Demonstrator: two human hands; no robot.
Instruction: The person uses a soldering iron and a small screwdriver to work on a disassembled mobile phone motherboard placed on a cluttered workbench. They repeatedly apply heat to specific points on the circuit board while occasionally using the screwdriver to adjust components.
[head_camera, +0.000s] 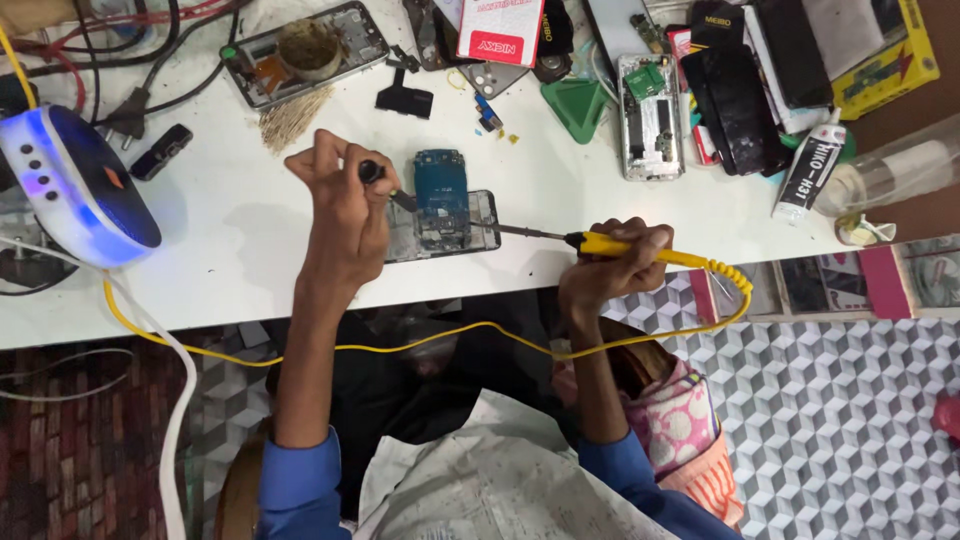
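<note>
My left hand (345, 205) grips a thin black-handled tool (385, 185) whose tip points at a blue circuit board (441, 190). The board lies on an opened phone body (440, 228) near the front edge of the white table (250, 240). My right hand (610, 262) holds a yellow-handled soldering iron (640, 249); its metal tip reaches left to the board's right side. The iron's yellow cord (400, 345) loops down below the table edge.
A white and blue lamp-like device (75, 185) sits at the left. Another opened phone (305, 52), a green triangular pick (578, 105), a phone frame with boards (650, 115), black phones (735, 95), a glue tube (812, 168) and black cables (150, 75) crowd the back.
</note>
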